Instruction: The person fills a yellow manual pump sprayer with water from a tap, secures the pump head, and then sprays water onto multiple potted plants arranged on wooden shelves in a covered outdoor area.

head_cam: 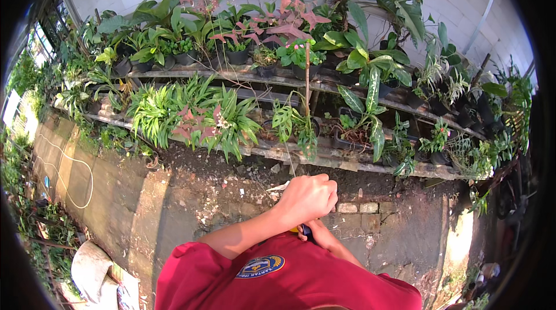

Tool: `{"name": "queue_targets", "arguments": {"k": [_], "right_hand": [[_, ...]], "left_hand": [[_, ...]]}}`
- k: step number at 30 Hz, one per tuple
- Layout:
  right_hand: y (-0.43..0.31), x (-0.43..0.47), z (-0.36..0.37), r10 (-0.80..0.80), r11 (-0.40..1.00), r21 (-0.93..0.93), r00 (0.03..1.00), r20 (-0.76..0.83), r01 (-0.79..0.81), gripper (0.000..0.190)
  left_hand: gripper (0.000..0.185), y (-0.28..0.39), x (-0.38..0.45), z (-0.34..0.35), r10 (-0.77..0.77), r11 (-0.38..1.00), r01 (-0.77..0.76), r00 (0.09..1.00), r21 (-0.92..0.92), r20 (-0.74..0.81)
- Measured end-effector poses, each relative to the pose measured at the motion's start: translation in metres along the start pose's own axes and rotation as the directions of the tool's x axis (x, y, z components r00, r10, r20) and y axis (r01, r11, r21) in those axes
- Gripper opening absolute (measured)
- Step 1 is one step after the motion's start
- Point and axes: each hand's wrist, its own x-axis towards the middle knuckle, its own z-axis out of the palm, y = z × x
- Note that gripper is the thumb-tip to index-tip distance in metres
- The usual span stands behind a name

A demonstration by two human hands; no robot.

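In front of my chest, my left hand (309, 197) is curled into a fist, its back towards me. Whatever its fingers may enclose is hidden. Just below it, close to the red shirt, my right hand (320, 232) grips a dark blue and yellow object (307, 231), mostly covered by the hands and too hidden to name. A thin pale strand (290, 160) runs from the lower shelf area down towards the left fist; whether the fist touches it is unclear. Beyond the hands, a plant with perforated leaves (283, 122) grows beside a wooden stake (308, 80).
Tiered plant shelves (278, 153) with several potted plants span the view before a pale block wall (451, 1). Bushy green plants (195, 114) overhang the lower tier. A pale hose (89, 171) lies on paving at left. Light-coloured sacks (93, 271) lie lower left. Loose bricks (347, 208) edge the soil.
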Motion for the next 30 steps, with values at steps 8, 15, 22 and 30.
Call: {"name": "queue_targets", "arguments": {"k": [8,15,22,30], "right_hand": [[-0.037,0.050,-0.034,-0.006,1.000,0.005,1.000,0.009,0.006,0.036],[-0.079,0.086,-0.050,0.014,1.000,0.028,1.000,-0.015,-0.013,0.036],[-0.100,0.111,-0.059,0.055,0.993,0.102,0.998,0.009,-0.056,0.036],[-0.112,0.134,-0.060,0.021,0.995,0.097,1.000,-0.002,-0.021,0.038]], "left_hand": [[0.025,-0.072,0.015,0.084,-0.135,0.990,0.138,0.985,-0.025,0.107],[0.029,-0.104,0.058,0.092,-0.168,0.984,0.168,0.986,-0.060,0.004],[0.028,-0.122,0.078,0.090,-0.238,0.964,0.236,0.971,-0.120,-0.004],[0.031,-0.137,0.091,0.082,-0.259,0.954,0.255,0.966,-0.157,-0.007]]}}
